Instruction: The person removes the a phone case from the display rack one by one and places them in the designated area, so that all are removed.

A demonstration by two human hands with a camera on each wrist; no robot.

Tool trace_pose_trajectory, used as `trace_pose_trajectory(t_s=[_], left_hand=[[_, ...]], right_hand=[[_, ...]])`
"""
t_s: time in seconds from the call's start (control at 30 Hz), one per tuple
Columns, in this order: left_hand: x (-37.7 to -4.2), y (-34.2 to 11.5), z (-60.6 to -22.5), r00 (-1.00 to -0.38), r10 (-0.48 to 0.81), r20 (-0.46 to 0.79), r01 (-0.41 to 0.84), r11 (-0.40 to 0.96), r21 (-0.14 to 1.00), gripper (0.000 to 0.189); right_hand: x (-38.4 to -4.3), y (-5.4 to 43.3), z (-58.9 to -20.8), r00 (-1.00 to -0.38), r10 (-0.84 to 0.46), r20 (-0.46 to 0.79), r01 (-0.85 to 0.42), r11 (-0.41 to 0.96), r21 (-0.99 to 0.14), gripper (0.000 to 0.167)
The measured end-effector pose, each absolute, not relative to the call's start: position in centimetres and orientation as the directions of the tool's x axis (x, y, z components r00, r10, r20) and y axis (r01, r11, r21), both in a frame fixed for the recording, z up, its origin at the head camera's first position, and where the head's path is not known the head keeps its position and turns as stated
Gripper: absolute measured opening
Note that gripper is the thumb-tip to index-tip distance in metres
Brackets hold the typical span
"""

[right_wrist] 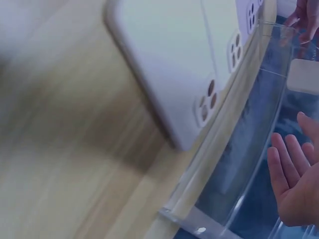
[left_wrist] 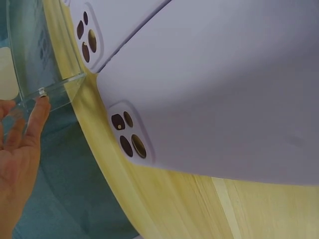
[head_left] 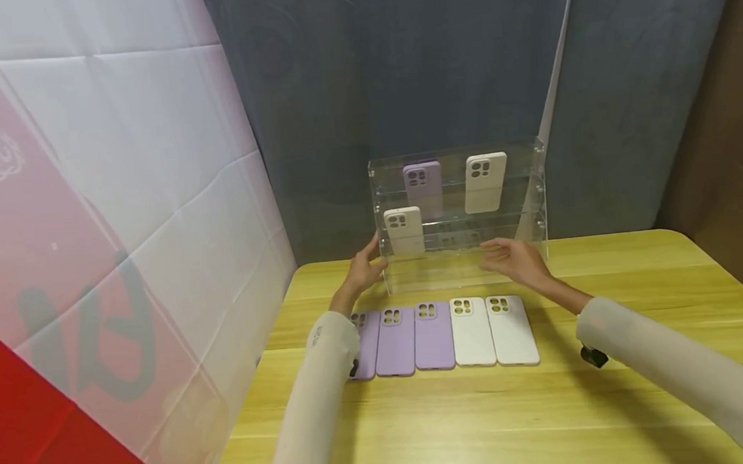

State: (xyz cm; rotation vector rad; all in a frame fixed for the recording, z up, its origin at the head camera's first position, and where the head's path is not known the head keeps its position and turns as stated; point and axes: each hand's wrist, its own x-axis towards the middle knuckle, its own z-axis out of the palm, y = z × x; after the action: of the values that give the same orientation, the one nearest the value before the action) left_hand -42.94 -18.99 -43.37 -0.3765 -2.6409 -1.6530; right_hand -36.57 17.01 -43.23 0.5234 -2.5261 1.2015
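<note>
A clear tiered acrylic stand [head_left: 463,272] stands on the table. It bears a purple phone case [head_left: 425,190] and a white phone case [head_left: 486,184] higher up, with another white phone case [head_left: 405,231] lower at the left. My left hand [head_left: 362,271] is at the stand's left side; in the left wrist view its fingertips [left_wrist: 41,107] touch the clear side panel near a small fitting. In front of the stand's lower right part is my right hand [head_left: 515,260], holding nothing, its fingers [right_wrist: 285,162] extended in the right wrist view.
Nearer than the stand, a row of phone cases lies flat: three purple cases [head_left: 395,344] at the left, two white cases [head_left: 472,336] at the right. A grey curtain [head_left: 450,57] hangs behind the wooden table [head_left: 460,425]. A white and pink sheet [head_left: 169,152] hangs along the left.
</note>
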Motion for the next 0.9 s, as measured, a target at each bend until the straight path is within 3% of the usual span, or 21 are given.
trace_pose_trajectory(t_s=[0.9], left_hand=[[-42.8,-19.0,-43.3,-0.972,0.192,0.135,0.203,0.396,0.896,0.078]], right_hand=[[-40.7,9.4,-37.5,-0.829,-0.211,0.519,-0.549,0.488,-0.678,0.046]])
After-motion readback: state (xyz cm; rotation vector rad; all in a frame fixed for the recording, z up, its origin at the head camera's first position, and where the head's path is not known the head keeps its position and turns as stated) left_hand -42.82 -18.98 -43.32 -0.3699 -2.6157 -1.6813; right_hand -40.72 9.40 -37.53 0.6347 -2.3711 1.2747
